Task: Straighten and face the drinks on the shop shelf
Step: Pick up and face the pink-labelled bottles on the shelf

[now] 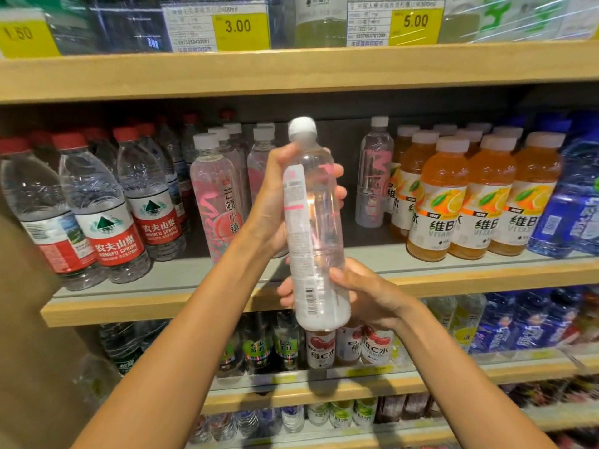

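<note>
Shop, drinks aisle. Tiered wooden shelves point(291, 72) above, behind and below the gripped bottle point(316, 222); yellow price tags point(238, 27) (3.00, 5.00) on the shelf above it; red-capped water bottles point(110, 215) to its left, orange drink bottles point(440, 202) to its right.

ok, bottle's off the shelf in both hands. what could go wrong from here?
1. The clear bottle shows its barcode toward the person; set down unturned, it would face backwards.
2. The shelf gap sits between the pink-label bottle and a lone bottle; a careless return might tip either.
</note>
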The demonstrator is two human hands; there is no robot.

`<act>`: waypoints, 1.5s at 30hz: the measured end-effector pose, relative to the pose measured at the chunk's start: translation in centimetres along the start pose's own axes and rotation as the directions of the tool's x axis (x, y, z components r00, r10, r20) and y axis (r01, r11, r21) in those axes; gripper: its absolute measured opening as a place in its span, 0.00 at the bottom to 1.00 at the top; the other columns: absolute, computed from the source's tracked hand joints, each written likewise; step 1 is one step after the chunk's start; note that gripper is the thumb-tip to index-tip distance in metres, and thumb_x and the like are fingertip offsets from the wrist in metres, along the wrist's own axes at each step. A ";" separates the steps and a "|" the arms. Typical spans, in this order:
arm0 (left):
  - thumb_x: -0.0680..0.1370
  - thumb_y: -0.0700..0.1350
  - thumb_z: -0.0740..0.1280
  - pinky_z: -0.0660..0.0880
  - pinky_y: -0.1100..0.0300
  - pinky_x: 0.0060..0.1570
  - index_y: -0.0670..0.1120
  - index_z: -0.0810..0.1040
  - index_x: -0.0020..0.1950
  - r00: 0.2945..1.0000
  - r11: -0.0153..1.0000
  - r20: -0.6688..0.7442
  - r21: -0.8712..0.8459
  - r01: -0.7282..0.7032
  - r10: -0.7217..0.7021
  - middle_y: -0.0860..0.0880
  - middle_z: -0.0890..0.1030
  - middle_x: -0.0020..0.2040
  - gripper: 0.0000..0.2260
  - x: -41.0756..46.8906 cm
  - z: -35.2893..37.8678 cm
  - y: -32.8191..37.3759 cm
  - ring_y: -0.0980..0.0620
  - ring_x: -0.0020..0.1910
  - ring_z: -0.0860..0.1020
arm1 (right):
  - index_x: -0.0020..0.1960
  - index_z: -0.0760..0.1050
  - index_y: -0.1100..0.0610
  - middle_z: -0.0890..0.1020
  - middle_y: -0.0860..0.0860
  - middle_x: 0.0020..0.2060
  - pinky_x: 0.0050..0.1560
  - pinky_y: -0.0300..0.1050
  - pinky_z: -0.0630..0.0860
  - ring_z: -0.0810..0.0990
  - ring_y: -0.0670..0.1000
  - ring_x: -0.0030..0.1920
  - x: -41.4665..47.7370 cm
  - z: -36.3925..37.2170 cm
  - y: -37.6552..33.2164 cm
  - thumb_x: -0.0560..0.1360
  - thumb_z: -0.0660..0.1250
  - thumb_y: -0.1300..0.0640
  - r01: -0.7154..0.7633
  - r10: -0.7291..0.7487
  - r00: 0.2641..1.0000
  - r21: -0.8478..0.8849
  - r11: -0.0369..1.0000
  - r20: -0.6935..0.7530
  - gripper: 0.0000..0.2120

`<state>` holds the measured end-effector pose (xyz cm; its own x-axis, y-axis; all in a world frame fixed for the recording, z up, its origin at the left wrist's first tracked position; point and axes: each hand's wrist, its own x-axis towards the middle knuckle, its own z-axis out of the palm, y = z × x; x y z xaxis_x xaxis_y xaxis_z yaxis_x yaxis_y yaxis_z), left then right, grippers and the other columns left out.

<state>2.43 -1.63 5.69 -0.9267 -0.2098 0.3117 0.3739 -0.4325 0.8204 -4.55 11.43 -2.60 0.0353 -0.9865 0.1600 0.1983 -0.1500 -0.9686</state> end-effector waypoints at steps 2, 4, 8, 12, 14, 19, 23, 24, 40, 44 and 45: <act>0.74 0.57 0.61 0.77 0.58 0.40 0.43 0.76 0.51 0.993 0.992 0.111 -0.121 0.042 -0.029 0.47 0.78 0.43 0.18 0.3 -0.2 -0.2 0.50 0.37 0.78 | 0.67 0.70 0.59 0.79 0.62 0.57 0.60 0.55 0.75 0.80 0.60 0.57 0.4 0.4 -0.2 0.68 0.74 0.45 0.023 -0.025 0.998 0.042 0.999 0.051 0.32; 0.71 0.56 0.67 0.78 0.57 0.40 0.42 0.78 0.51 0.984 0.982 0.176 -0.177 0.067 -0.036 0.46 0.79 0.44 0.18 0.5 -0.5 -0.4 0.49 0.37 0.79 | 0.62 0.74 0.57 0.81 0.59 0.53 0.56 0.52 0.77 0.82 0.57 0.53 0.9 0.7 -0.4 0.67 0.75 0.46 0.055 -0.057 0.998 0.044 0.997 0.027 0.28; 0.66 0.55 0.74 0.78 0.56 0.43 0.41 0.80 0.52 0.982 0.983 0.183 -0.164 0.077 -0.046 0.44 0.81 0.45 0.22 0.6 -1.4 -0.7 0.48 0.39 0.80 | 0.57 0.75 0.59 0.82 0.58 0.47 0.51 0.50 0.79 0.82 0.57 0.47 1.6 1.1 -0.2 0.64 0.77 0.47 0.074 -0.075 0.995 -0.019 0.997 -0.061 0.28; 0.70 0.61 0.69 0.79 0.54 0.48 0.42 0.82 0.53 0.999 0.999 0.038 0.010 0.037 -0.037 0.43 0.83 0.49 0.24 0.3 -2.1 -0.5 0.46 0.48 0.82 | 0.54 0.78 0.57 0.83 0.57 0.46 0.53 0.51 0.79 0.83 0.56 0.47 1.8 1.4 0.5 0.66 0.73 0.54 0.105 -0.135 0.972 -0.157 0.982 -0.191 0.18; 0.75 0.63 0.59 0.79 0.55 0.48 0.45 0.81 0.55 0.996 0.976 -0.081 0.213 0.039 -0.022 0.44 0.84 0.52 0.25 -0.2 -2.4 -0.1 0.47 0.51 0.83 | 0.54 0.78 0.55 0.84 0.52 0.46 0.53 0.47 0.79 0.83 0.52 0.48 1.9 1.4 0.6 0.66 0.73 0.54 0.112 -0.184 0.944 -0.260 0.959 -0.274 0.17; 0.83 0.49 0.58 0.77 0.67 0.45 0.46 0.82 0.51 0.861 0.703 -0.290 0.704 -0.104 0.417 0.50 0.85 0.47 0.14 -3.4 -2.8 -0.4 0.57 0.47 0.82 | 0.59 0.71 0.54 0.84 0.45 0.48 0.48 0.34 0.76 0.83 0.43 0.50 2.9 0.9 1.0 0.66 0.73 0.55 0.117 -0.335 0.847 -0.469 0.875 -0.412 0.22; 0.81 0.43 0.61 0.73 0.68 0.46 0.42 0.80 0.50 0.670 0.103 0.003 0.988 -0.118 0.742 0.51 0.81 0.45 0.09 -8.6 -6.3 -2.1 0.58 0.45 0.78 | 0.64 0.68 0.54 0.82 0.43 0.52 0.49 0.30 0.74 0.81 0.40 0.53 4.0 0.2 1.7 0.68 0.72 0.49 0.135 -0.375 0.812 -0.482 0.866 -0.446 0.28; 0.80 0.43 0.61 0.73 0.65 0.46 0.40 0.80 0.49 0.642 -0.059 0.102 0.994 -0.089 0.760 0.49 0.81 0.44 0.10 -10.1 -7.7 -2.5 0.56 0.45 0.78 | 0.66 0.66 0.56 0.81 0.45 0.53 0.50 0.30 0.74 0.80 0.40 0.53 4.2 0.1 1.9 0.69 0.72 0.47 0.129 -0.376 0.806 -0.484 0.865 -0.457 0.30; 0.81 0.50 0.55 0.73 0.55 0.48 0.36 0.82 0.51 0.836 -0.842 0.501 0.530 -0.095 0.221 0.40 0.83 0.50 0.21 -14.1 -20.7 -2.3 0.41 0.46 0.81 | 0.63 0.61 0.52 0.74 0.54 0.60 0.56 0.34 0.74 0.77 0.47 0.58 9.5 0.4 5.1 0.71 0.72 0.48 -0.007 -0.434 0.711 -0.624 0.781 -0.552 0.27; 0.79 0.50 0.58 0.73 0.56 0.47 0.37 0.81 0.50 0.832 -0.823 0.498 0.560 -0.094 0.244 0.41 0.83 0.49 0.19 -14.2 -20.6 -2.3 0.43 0.46 0.81 | 0.61 0.60 0.53 0.72 0.54 0.59 0.55 0.36 0.74 0.75 0.48 0.59 10.2 0.6 5.4 0.68 0.73 0.44 -0.051 -0.473 0.647 -0.652 0.756 -0.598 0.30; 0.79 0.50 0.58 0.74 0.56 0.46 0.37 0.81 0.50 0.832 -0.820 0.496 0.565 -0.092 0.248 0.42 0.83 0.49 0.18 -14.2 -20.6 -2.3 0.43 0.46 0.81 | 0.60 0.60 0.53 0.73 0.54 0.59 0.54 0.36 0.75 0.76 0.48 0.58 10.5 0.6 5.4 0.69 0.74 0.45 -0.056 -0.479 0.632 -0.653 0.755 -0.609 0.30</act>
<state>15.47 -15.74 -10.54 -0.6968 0.1529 0.7008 -0.2426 0.8692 -0.4309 -2.51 0.36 -6.00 -0.6693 -0.5917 0.4494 -0.4917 -0.1007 -0.8649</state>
